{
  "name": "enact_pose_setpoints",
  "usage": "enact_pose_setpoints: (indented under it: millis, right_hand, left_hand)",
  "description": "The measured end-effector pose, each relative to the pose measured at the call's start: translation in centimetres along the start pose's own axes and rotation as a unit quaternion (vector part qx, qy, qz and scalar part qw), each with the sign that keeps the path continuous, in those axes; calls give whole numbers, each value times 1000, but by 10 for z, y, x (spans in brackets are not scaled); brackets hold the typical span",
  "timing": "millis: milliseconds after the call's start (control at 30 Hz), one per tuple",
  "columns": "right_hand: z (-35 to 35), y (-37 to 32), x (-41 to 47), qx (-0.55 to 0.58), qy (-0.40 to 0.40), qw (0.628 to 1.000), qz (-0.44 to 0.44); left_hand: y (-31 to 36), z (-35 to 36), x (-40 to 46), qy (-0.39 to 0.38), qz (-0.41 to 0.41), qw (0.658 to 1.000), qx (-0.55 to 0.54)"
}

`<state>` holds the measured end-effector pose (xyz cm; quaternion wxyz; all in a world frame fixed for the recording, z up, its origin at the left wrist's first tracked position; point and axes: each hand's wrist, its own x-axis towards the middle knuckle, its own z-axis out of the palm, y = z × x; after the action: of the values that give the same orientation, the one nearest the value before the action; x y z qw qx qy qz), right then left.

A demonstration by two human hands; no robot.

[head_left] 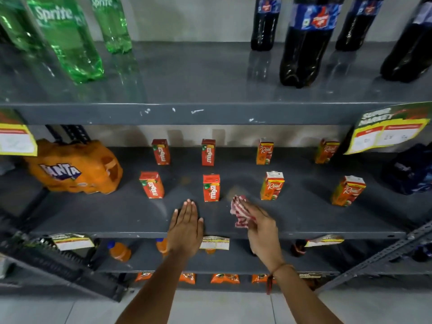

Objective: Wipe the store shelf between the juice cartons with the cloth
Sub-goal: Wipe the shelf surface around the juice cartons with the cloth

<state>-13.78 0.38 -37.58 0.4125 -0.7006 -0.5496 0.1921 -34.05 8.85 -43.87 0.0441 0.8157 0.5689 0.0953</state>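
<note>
Cloth point(239, 212) in my right hand point(259, 226), on the grey shelf point(117, 213) between the juice cartons.

Landmark: the front-row red Maaza carton point(211, 187). My right fingers are closed around the red-and-white striped cloth just right of it, toward the orange Real carton point(271, 185). My left hand point(185, 226) lies flat and empty, fingers together, palm down on the shelf just below-left of that carton.

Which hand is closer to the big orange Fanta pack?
The left hand. It lies flat on the shelf, to the right of the Fanta pack. The right hand, holding the cloth, is farther right.
</note>
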Motion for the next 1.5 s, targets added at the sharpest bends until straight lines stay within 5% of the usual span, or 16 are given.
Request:
enact_pose_setpoints:
  millis: [267, 500, 667, 933, 1133, 1500]
  right_hand:
    - [45, -2, 159, -52, 83, 995, -14]
    - [90, 20, 239, -269, -55, 961, -19]
    - [114, 61, 271, -283, -117, 949, 73]
    - [114, 40, 275, -280, -39, 958, 46]
    - [109, 42, 232, -278, -85, 955, -49]
    - [98, 28, 160, -236, -51, 970, -21]
  left_hand:
    - [-6, 4, 17, 32, 1, 999, 19]
    - [-7, 3, 19, 18, -6, 1000, 6]
    - [-7, 5, 20, 18, -5, 1000, -22]
    - [-9, 7, 19, 16, -6, 1000, -24]
    - [-9, 5, 17, 18, -3, 999, -26]
    - [-10, 6, 18, 17, 7, 1000, -15]
